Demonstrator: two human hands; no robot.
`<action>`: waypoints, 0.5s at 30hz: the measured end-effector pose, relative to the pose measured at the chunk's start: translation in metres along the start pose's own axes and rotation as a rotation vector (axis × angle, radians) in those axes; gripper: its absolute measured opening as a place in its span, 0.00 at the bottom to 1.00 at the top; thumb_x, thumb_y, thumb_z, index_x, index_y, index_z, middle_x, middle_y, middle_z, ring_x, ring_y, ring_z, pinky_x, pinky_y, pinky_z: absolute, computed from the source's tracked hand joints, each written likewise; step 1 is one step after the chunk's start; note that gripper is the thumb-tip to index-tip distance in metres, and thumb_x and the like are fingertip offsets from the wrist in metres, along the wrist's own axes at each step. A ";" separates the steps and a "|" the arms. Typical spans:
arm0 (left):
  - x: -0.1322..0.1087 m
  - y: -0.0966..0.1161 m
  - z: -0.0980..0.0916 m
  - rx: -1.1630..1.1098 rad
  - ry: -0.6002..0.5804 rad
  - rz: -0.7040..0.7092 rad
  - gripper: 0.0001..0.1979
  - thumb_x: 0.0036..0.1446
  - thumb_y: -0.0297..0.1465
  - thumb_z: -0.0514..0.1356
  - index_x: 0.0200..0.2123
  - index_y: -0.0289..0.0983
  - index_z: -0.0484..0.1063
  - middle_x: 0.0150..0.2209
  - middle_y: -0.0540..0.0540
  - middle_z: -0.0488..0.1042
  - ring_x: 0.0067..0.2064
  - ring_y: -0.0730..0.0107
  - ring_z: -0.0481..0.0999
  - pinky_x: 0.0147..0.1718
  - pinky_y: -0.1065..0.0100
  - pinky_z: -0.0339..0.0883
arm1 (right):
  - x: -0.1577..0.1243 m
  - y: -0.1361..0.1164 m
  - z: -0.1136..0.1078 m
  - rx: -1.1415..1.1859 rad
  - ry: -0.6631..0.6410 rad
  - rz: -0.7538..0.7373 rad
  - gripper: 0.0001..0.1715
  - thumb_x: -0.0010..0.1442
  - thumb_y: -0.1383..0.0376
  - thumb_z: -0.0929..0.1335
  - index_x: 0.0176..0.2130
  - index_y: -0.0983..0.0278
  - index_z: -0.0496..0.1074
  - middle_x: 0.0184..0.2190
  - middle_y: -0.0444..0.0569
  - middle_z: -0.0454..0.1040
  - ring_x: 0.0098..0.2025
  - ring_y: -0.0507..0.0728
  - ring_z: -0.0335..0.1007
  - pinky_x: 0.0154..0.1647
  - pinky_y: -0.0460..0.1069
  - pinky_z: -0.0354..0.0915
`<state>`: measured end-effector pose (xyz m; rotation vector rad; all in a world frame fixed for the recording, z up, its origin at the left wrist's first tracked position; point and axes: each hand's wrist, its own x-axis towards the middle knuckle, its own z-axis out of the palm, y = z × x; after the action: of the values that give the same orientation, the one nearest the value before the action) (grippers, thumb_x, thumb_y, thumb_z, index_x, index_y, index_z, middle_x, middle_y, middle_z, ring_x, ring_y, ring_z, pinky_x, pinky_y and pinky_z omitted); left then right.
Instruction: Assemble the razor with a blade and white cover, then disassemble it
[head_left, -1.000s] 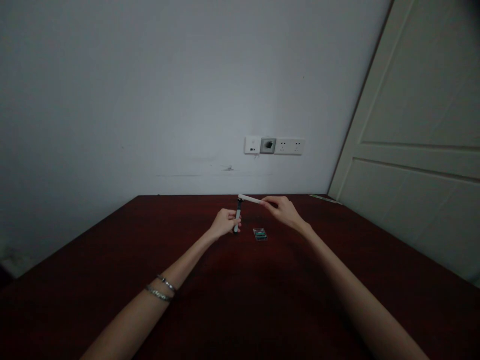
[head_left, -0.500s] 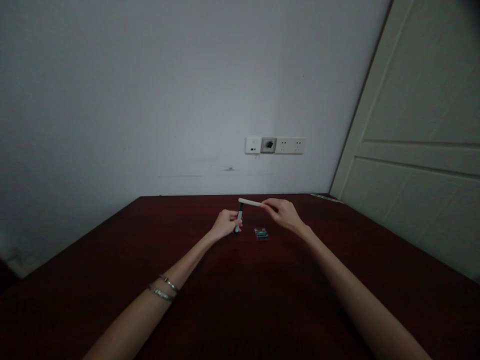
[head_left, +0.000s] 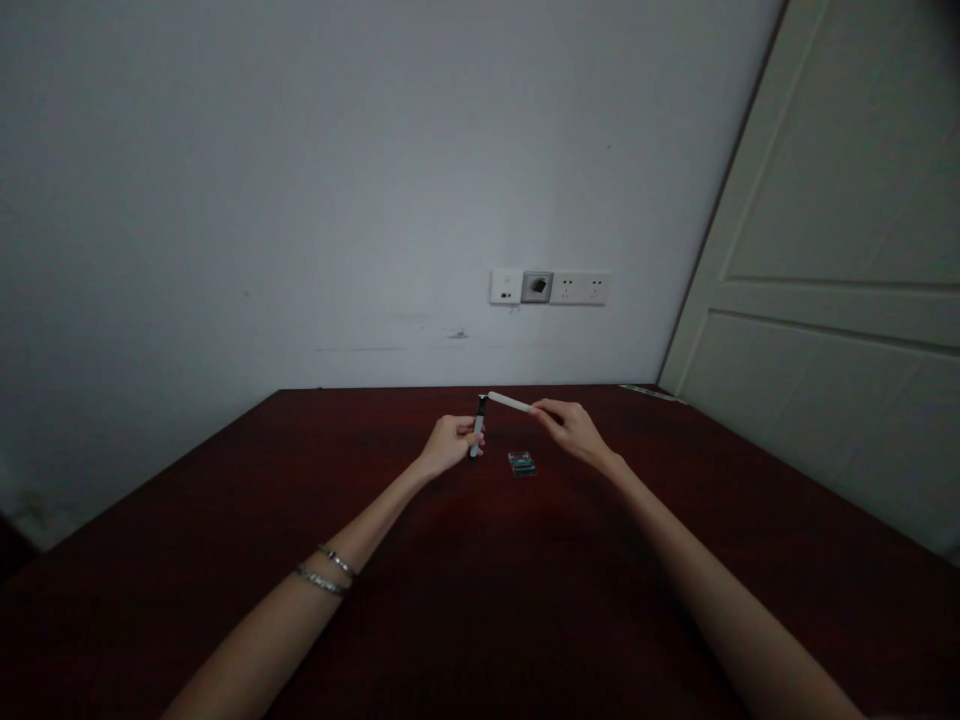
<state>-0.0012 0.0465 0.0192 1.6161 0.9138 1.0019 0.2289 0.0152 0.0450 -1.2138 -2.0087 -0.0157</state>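
My left hand (head_left: 450, 443) is closed round a slim tool (head_left: 478, 432) with a pale grey handle and a black upper part. It stands nearly upright, and its small light-tipped head resembles a razor's, though it is too small to be sure. My right hand (head_left: 566, 425) pinches one end of a slim white stick (head_left: 510, 402), whose rounded free end points left. That end is close to the tool's head; I cannot tell whether they touch. A small clear packet (head_left: 522, 463) with something greenish in it lies on the table below and between my hands.
The dark red table (head_left: 480, 570) reaches back to a pale wall (head_left: 375, 200). White sockets (head_left: 580, 289) and a grey outlet (head_left: 537, 287) are set in the wall. A panelled door (head_left: 840, 260) stands along the right. A thin strip (head_left: 651, 393) lies at the back right edge.
The white stick has shifted slightly right, and its free end has moved off the top of the tool, whose head now shows. My left hand has barely moved.
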 end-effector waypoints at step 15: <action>-0.001 0.002 -0.004 0.038 0.023 0.013 0.03 0.47 0.22 0.59 0.29 0.30 0.69 0.22 0.49 0.72 0.23 0.75 0.74 0.23 0.75 0.67 | -0.008 0.004 0.008 -0.026 0.068 0.023 0.18 0.61 0.57 0.59 0.37 0.61 0.74 0.36 0.49 0.77 0.36 0.57 0.72 0.36 0.47 0.62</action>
<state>-0.0049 0.0463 0.0215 1.6473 0.9438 1.0195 0.2289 0.0148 0.0327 -1.2369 -1.9410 -0.0703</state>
